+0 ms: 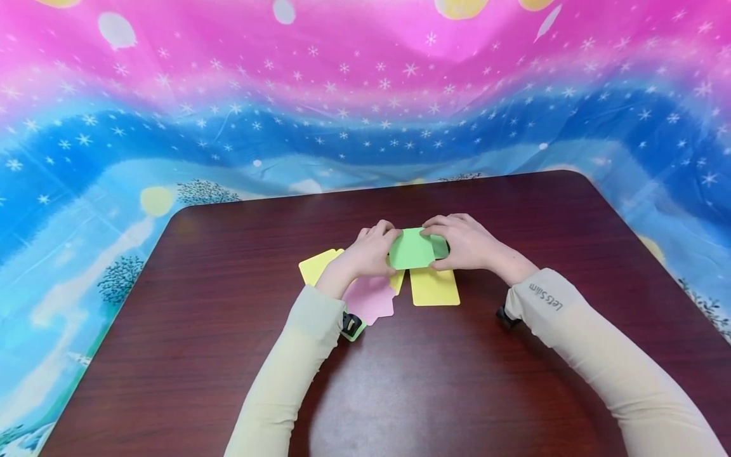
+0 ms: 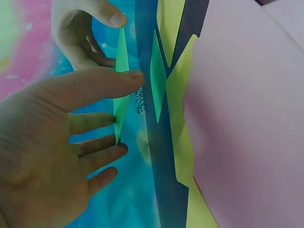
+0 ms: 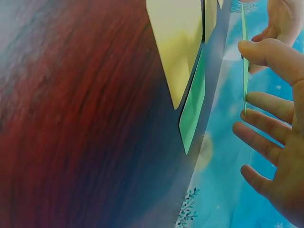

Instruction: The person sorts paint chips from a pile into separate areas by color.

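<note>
Green card in the pinch of both hands, dark "Let's Slim" lettering on the right sleeve

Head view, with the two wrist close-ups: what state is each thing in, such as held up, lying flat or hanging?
Upper green card: held up off the table
Left hand: pinching that card
Right hand: pinching its other end
Lower green card: lying flat, not held
Rightmost yellow card: lying flat, not held
Pink cards: lying overlapped
Patterned cloth: hanging in folds
</note>
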